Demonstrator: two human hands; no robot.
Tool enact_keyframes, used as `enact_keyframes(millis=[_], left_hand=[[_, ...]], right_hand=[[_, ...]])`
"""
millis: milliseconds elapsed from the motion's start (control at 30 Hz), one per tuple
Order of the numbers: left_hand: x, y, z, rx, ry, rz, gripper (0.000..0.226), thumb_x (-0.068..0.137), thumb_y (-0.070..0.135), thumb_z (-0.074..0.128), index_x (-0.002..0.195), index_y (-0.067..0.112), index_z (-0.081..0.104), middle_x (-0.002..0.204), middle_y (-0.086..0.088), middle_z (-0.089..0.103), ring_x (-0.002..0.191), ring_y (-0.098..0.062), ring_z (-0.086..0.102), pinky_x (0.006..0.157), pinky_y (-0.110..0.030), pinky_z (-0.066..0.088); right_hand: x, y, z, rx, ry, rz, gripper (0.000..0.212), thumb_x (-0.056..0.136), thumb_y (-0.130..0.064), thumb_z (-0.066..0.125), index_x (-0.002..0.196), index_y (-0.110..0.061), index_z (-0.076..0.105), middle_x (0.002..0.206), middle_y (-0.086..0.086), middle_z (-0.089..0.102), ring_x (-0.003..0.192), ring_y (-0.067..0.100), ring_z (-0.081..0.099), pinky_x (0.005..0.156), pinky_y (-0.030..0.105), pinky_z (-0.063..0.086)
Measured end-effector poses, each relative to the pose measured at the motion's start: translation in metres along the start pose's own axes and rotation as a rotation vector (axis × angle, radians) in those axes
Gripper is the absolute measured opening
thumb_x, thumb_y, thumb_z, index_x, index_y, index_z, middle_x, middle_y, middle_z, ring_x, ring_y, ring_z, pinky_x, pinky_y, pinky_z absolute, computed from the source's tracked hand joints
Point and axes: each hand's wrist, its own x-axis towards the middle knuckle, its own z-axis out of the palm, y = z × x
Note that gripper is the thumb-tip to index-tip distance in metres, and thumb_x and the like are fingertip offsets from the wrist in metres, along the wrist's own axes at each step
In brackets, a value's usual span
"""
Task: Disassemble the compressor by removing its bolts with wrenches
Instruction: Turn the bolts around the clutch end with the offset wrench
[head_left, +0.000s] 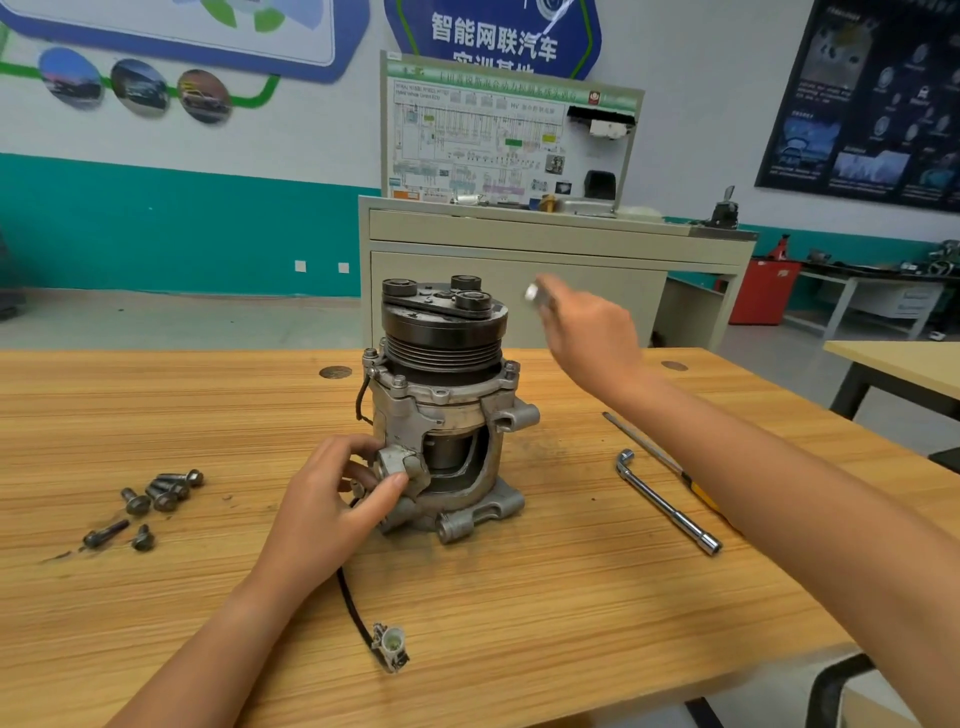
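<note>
While L hand (332, 499) grips compressor (447, 374), R hand (587, 332) 1 silvery pc (532, 292): 6 bolts (165, 498).

Compressor (444, 410) stands upright on wooden table (519, 623), pulley end up. Left hand (332, 499) grips a lug low on its near-left side, thumb and fingers curled round it. Right hand (587, 332) is raised right of the pulley, pinching a small silvery piece (532, 292) (blurred; kind not discernible). Loose bolts (156, 499) lie well left. L-shaped socket wrench (667, 501) and screwdriver (649, 452) lie right. Cable connector (392, 644) lies near.
</note>
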Motion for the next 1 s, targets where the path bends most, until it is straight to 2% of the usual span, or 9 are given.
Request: enact_keyframes(millis=[100, 233, 400, 533, 600, 667, 733, 867, 1000], left_hand=[[0.000, -0.002, 0.001, 0.010, -0.001, 0.006, 0.025, 0.079, 0.018, 0.071, 0.100, 0.022, 0.058, 0.097, 0.010, 0.058, 0.082, 0.002, 0.058, 0.072, -0.020, 0.046], [0.000, -0.002, 0.001, 0.010, 0.004, 0.000, 0.025, 0.079, 0.018, 0.071, 0.100, 0.022, 0.059, 0.096, 0.009, 0.059, 0.081, 0.003, 0.058, 0.071, -0.018, 0.044], [-0.002, -0.001, 0.000, 0.022, 0.000, -0.002, 0.025, 0.079, 0.019, 0.071, 0.101, 0.022, 0.059, 0.095, 0.010, 0.059, 0.082, 0.003, 0.058, 0.070, -0.018, 0.044], [-0.001, -0.001, -0.001, 0.018, -0.006, -0.001, 0.025, 0.079, 0.019, 0.071, 0.101, 0.022, 0.059, 0.096, 0.010, 0.059, 0.083, 0.002, 0.058, 0.071, -0.018, 0.044], [-0.001, -0.001, 0.000, 0.020, -0.004, -0.005, 0.025, 0.079, 0.019, 0.071, 0.101, 0.023, 0.059, 0.096, 0.010, 0.059, 0.083, 0.003, 0.058, 0.071, -0.018, 0.044], [-0.001, -0.001, 0.000, 0.015, -0.009, -0.011, 0.026, 0.079, 0.020, 0.071, 0.101, 0.024, 0.058, 0.096, 0.011, 0.059, 0.083, 0.004, 0.058, 0.070, -0.017, 0.044], [-0.001, 0.000, -0.001, 0.013, -0.010, -0.010, 0.026, 0.079, 0.021, 0.071, 0.101, 0.026, 0.058, 0.096, 0.011, 0.059, 0.083, 0.004, 0.058, 0.069, -0.017, 0.044], [0.000, -0.001, -0.001, 0.013, -0.011, -0.010, 0.026, 0.079, 0.020, 0.072, 0.100, 0.025, 0.058, 0.096, 0.010, 0.059, 0.084, 0.004, 0.057, 0.069, -0.017, 0.044], [0.000, 0.000, 0.000, 0.005, -0.013, -0.012, 0.025, 0.079, 0.017, 0.072, 0.099, 0.024, 0.058, 0.095, 0.009, 0.060, 0.083, 0.003, 0.057, 0.069, -0.010, 0.044]], right_hand=[[-0.013, 0.002, -0.021, -0.012, -0.077, 0.185, 0.030, 0.098, -0.016, 0.035, 0.126, -0.008, 0.042, 0.059, -0.002, 0.042, 0.053, 0.021, 0.045, 0.045, 0.028, 0.028], [-0.044, -0.010, -0.042, -0.193, -0.292, 0.102, 0.029, 0.095, -0.010, 0.038, 0.123, -0.015, 0.041, 0.058, -0.003, 0.034, 0.048, 0.013, 0.030, 0.042, 0.027, 0.020], [-0.046, -0.028, -0.050, -0.369, -0.468, -0.019, 0.041, 0.089, -0.002, 0.041, 0.128, -0.015, 0.039, 0.058, -0.002, 0.032, 0.050, 0.015, 0.030, 0.041, 0.027, 0.018], [-0.041, -0.043, -0.053, -0.549, -0.485, -0.184, 0.044, 0.084, 0.004, 0.045, 0.127, -0.004, 0.039, 0.072, 0.002, 0.056, 0.067, 0.027, 0.056, 0.039, 0.026, 0.019], [-0.037, -0.047, -0.057, -0.637, -0.496, -0.269, 0.046, 0.084, 0.006, 0.045, 0.129, -0.001, 0.039, 0.078, 0.005, 0.058, 0.076, 0.027, 0.063, 0.037, 0.027, 0.018], [-0.035, -0.045, -0.058, -0.653, -0.499, -0.294, 0.045, 0.086, 0.004, 0.045, 0.130, -0.002, 0.039, 0.064, 0.006, 0.047, 0.062, 0.023, 0.057, 0.036, 0.028, 0.018], [-0.032, -0.036, -0.055, -0.590, -0.479, -0.271, 0.042, 0.090, -0.006, 0.042, 0.131, -0.009, 0.038, 0.054, 0.002, 0.035, 0.046, 0.016, 0.037, 0.037, 0.026, 0.017], [-0.019, -0.004, -0.044, -0.541, -0.452, -0.322, 0.049, 0.090, -0.006, 0.040, 0.136, -0.019, 0.027, 0.060, -0.002, 0.038, 0.045, 0.014, 0.034, 0.038, 0.025, 0.019], [-0.011, 0.018, -0.021, -0.426, -0.356, -0.327, 0.045, 0.086, 0.004, 0.049, 0.127, -0.014, 0.041, 0.071, 0.001, 0.042, 0.054, 0.017, 0.041, 0.044, 0.028, 0.031]])
